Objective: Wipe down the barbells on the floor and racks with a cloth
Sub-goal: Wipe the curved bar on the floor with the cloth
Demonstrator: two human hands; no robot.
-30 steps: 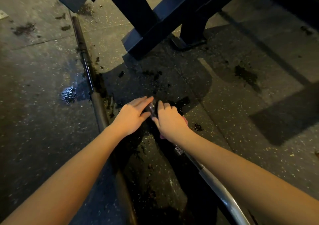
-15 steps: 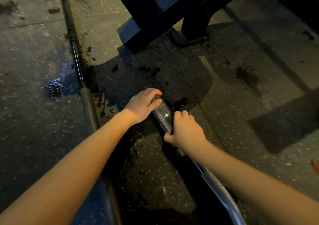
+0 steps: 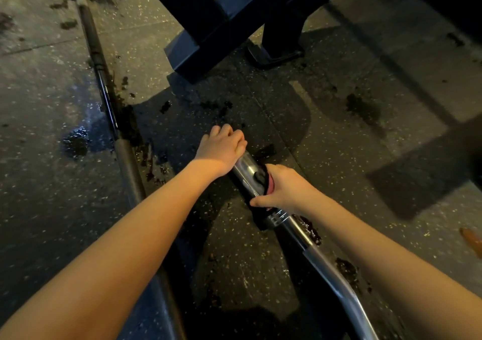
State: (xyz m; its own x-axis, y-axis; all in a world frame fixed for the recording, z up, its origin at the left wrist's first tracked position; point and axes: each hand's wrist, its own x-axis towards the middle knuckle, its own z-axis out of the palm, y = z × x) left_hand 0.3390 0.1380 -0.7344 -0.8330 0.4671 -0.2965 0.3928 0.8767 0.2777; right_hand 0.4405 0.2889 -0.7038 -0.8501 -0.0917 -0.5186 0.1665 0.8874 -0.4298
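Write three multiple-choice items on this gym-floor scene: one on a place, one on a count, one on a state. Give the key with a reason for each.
1. Where is the left hand?
A. on the far end of the chrome barbell sleeve
B. on the black rack frame
C. flat on the floor

2. How many bars lie on the floor?
A. one
B. two
C. four

3. What is the right hand doing?
A. hanging empty
B. gripping a dark cloth against the sleeve
C. lifting a weight plate

Key: 1 A, its fingers curl over the sleeve's end. 2 B, the chrome barbell plus a dark bar to its left. 3 B, cloth shows between the fingers and the metal.
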